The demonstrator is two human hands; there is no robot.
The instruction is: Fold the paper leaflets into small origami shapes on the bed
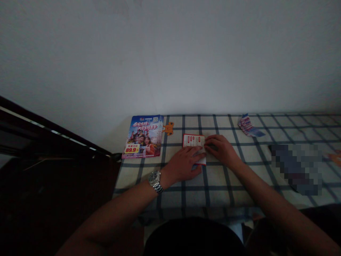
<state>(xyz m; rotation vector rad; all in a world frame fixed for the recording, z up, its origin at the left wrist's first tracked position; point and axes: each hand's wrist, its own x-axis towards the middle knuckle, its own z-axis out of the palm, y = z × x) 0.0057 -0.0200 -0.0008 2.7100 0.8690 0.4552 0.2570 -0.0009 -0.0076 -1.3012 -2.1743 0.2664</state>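
Observation:
A small folded leaflet (194, 139), white with red borders and red printed labels, lies on the checked cloth in front of me. My left hand (186, 160), with a metal watch (155, 181) on the wrist, rests flat across its lower part, fingers stretched out. At the leaflet's right edge, my right hand (220, 147) has its fingertips drawn together on the paper. The leaflet's lower portion is partly covered by my left fingers.
Left of the hands lies a stack of colourful printed flyers (145, 137), beside an orange bear-shaped figure (168, 128). A folded, fanned-out paper (249, 126) sits toward the back right. A blurred dark object (294, 170) lies on the right. The wall (186, 64) borders the table's back.

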